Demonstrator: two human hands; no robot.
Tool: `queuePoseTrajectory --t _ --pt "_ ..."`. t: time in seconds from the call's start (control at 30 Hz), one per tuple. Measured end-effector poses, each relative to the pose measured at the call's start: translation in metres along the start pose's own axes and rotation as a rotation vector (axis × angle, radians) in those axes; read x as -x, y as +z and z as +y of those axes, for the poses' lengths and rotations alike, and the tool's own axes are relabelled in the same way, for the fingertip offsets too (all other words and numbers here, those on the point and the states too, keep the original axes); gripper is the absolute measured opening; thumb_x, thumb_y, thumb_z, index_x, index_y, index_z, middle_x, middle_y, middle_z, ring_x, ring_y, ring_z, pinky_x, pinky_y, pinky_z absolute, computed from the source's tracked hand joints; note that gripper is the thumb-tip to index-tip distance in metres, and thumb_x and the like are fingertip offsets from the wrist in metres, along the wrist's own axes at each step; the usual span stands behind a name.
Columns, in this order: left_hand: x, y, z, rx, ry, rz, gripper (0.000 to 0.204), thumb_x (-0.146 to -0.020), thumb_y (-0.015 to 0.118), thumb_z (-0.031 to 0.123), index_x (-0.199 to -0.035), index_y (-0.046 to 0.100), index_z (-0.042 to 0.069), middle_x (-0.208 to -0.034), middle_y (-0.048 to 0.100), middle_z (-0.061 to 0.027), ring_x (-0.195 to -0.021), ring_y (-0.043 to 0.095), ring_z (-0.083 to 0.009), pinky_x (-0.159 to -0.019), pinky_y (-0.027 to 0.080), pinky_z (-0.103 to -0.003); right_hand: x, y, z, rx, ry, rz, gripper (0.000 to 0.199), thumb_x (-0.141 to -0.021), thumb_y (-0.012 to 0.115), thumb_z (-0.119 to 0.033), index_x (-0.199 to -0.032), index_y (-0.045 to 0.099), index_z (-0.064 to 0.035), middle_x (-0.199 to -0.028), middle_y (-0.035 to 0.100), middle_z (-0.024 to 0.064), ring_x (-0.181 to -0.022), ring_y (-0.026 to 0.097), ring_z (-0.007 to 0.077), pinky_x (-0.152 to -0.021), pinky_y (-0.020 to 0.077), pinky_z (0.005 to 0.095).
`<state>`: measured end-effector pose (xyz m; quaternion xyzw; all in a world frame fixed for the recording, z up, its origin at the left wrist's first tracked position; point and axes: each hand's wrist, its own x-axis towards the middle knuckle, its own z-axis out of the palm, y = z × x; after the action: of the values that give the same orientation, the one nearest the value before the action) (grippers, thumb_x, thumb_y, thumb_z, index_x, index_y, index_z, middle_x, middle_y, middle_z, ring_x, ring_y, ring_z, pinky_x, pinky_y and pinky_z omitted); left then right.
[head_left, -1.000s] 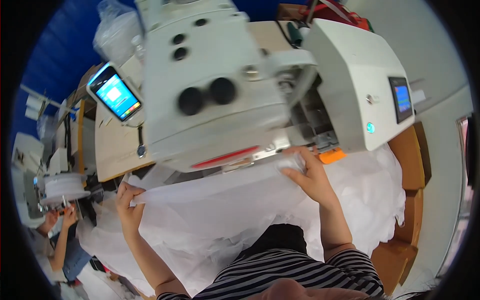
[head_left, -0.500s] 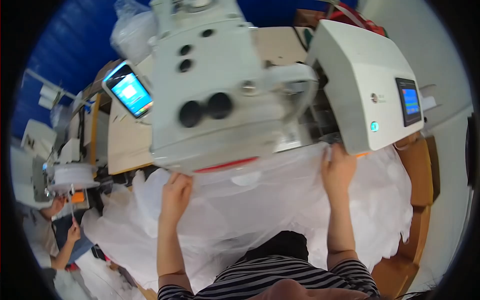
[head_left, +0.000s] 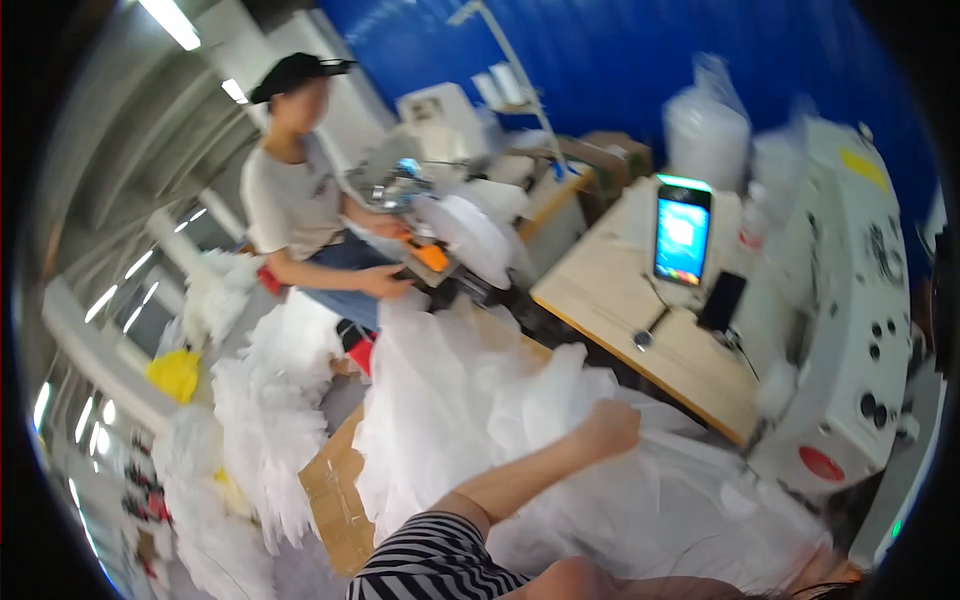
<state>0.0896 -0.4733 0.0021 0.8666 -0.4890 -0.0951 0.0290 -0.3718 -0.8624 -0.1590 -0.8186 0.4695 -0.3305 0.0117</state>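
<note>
We noted a lit phone (head_left: 682,233) upright on the wooden table (head_left: 640,325); a capped co-worker (head_left: 300,190) sat beyond.

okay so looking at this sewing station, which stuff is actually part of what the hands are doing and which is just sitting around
In use:
- left hand, closed on the fabric
- white fabric spread before the person
- white sewing machine the fabric runs up to

Lying about:
- lit phone propped on the wooden table
- fabric piles on the floor
- cardboard sheet
- clear bag
- a co-worker at another machine
</note>
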Motion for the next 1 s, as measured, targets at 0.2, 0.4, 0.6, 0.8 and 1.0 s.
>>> queuePoseTrajectory --t 0.2,0.4,0.6,0.8,1.0 --pt "0.119 0.0 0.021 -0.058 -0.376 0.075 0.018 -0.075 0.054 0.016 -0.086 0.056 0.002 -0.07 0.061 -0.0107 -0.065 0.064 -0.0266 -0.055 0.051 -0.039 -0.047 -0.168 -0.318 -0.224 -0.478 0.262 0.027 -0.091 0.052 -0.02 -0.104 0.057 0.0025 -0.089 0.059 0.0245 -0.082 0.055 0.0387 -0.077 0.0439 0.0422" --pt "0.106 0.014 0.04 0.234 -0.362 -0.193 0.034 -0.079 0.058 0.031 -0.091 0.059 -0.001 -0.082 0.065 -0.0185 -0.076 0.065 -0.0342 -0.067 0.051 -0.043 -0.065 -0.091 -0.302 -0.519 -0.841 0.166 0.024 -0.088 0.052 -0.015 -0.101 0.056 0.0049 -0.093 0.058 0.0269 -0.086 0.055 0.0417 -0.079 0.043 0.0448" --pt "0.093 0.015 -0.041 0.329 -0.472 -0.132 0.033 -0.079 0.057 0.029 -0.103 0.059 0.005 -0.087 0.066 -0.0165 -0.086 0.063 -0.0342 -0.074 0.05 -0.043 -0.042 -0.126 -0.323 -0.438 -0.212 -0.346 0.022 -0.09 0.05 -0.014 -0.097 0.056 0.0061 -0.092 0.059 0.0252 -0.084 0.057 0.0411 -0.076 0.0448 0.0442" --pt "0.086 -0.042 -0.066 0.284 -0.139 0.621 0.038 -0.063 0.057 -0.004 -0.1 0.055 0.008 -0.102 0.059 -0.0097 -0.082 0.062 -0.0325 -0.07 0.05 -0.04 -0.031 -0.114 -0.328 -0.639 -0.016 -0.34 0.026 -0.09 0.055 -0.016 -0.107 0.052 0.0046 -0.095 0.061 0.0228 -0.087 0.058 0.0333 -0.081 0.0453 0.0394" --pt "0.055 -0.049 -0.064 0.577 -0.006 0.414 0.038 -0.062 0.055 -0.005 -0.097 0.054 0.007 -0.092 0.06 -0.0085 -0.084 0.062 -0.0271 -0.07 0.049 -0.034 -0.001 -0.083 -0.276 -0.532 0.026 -0.176 0.056 -0.085 0.064 -0.015 -0.131 0.038 0.004 -0.113 0.059 0.0216 -0.106 0.055 0.0289 -0.095 0.0414 0.0348"
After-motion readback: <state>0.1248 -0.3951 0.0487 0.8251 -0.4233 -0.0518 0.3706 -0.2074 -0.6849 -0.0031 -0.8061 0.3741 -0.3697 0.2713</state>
